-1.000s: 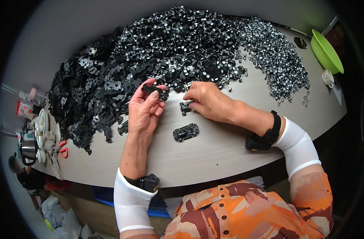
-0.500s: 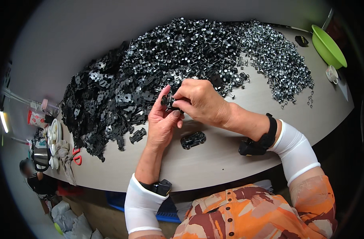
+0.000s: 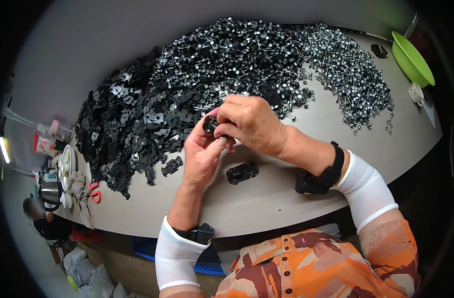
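Observation:
My left hand (image 3: 199, 154) is closed around a small black toy car chassis (image 3: 209, 124), which it holds up off the table. From the right, my right hand (image 3: 254, 121) pinches at the same chassis with thumb and fingers. Those fingers cover most of it, so any small part in the pinch is hidden. On the table just below my hands lies another black toy car chassis with wheels (image 3: 242, 173). A loose black chassis (image 3: 172, 166) rests left of my left wrist.
Behind my hands spreads a heap of black chassis pieces (image 3: 122, 119), merging into a large pile of wheel-and-axle sets (image 3: 227, 59). Silvery wheel sets (image 3: 356, 82) lie rightward. A green basin (image 3: 411, 59) and cup (image 3: 416, 93) stand far right; red-handled scissors (image 3: 95, 192) lie left. A person (image 3: 48, 218) is beyond.
My right hand has shifted slightly up and left against the chassis. My left fingers have curled further round it. The chassis on the table stays where it was.

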### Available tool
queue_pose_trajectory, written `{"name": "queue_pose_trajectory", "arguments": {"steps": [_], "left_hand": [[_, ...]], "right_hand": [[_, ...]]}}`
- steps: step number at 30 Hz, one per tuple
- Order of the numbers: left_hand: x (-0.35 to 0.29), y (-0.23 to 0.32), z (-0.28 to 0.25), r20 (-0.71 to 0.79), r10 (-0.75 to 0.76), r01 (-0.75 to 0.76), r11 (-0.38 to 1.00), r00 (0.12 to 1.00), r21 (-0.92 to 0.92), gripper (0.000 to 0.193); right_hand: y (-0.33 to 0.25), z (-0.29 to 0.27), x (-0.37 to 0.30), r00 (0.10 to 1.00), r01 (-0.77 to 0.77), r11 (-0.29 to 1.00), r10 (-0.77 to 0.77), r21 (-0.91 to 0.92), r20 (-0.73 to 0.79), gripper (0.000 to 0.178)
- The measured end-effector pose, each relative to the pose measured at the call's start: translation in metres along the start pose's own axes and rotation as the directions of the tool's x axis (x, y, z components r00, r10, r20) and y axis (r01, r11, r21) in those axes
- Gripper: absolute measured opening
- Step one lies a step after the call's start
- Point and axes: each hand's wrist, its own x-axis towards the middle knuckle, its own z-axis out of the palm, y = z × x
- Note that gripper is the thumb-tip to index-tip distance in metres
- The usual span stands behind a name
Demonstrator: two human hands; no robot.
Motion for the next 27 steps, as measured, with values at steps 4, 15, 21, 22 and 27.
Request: {"name": "queue_pose_trajectory", "arguments": {"steps": [4,15,21,22,27], "left_hand": [[-0.002,0.005,-0.008,-0.023,-0.107,0.105,0.992,0.994,-0.071,0.026],[0.001,0.004,-0.011,-0.122,-0.044,0.036,0.997,0.992,-0.068,0.024],[0.008,0.007,-0.028,-0.276,0.084,-0.039,0.986,0.958,0.165,0.043],[0.008,0.012,-0.037,-0.337,0.106,-0.030,0.974,0.936,0.224,0.041],[0.011,0.007,-0.033,-0.401,0.163,0.003,0.924,0.901,0.382,0.016]], "right_hand": [[0.008,-0.012,0.010,0.996,0.087,0.995,-0.086,-0.043,0.010,0.034],[0.009,-0.010,-0.004,0.708,-0.696,0.591,0.469,0.408,0.527,0.012],[0.017,-0.024,-0.009,0.569,-0.799,0.507,0.464,0.323,0.679,0.009],[0.013,-0.028,-0.006,0.553,-0.769,0.601,0.453,0.218,0.700,0.008],[0.046,-0.018,-0.011,0.956,0.054,0.880,0.091,-0.473,0.279,0.007]]}}
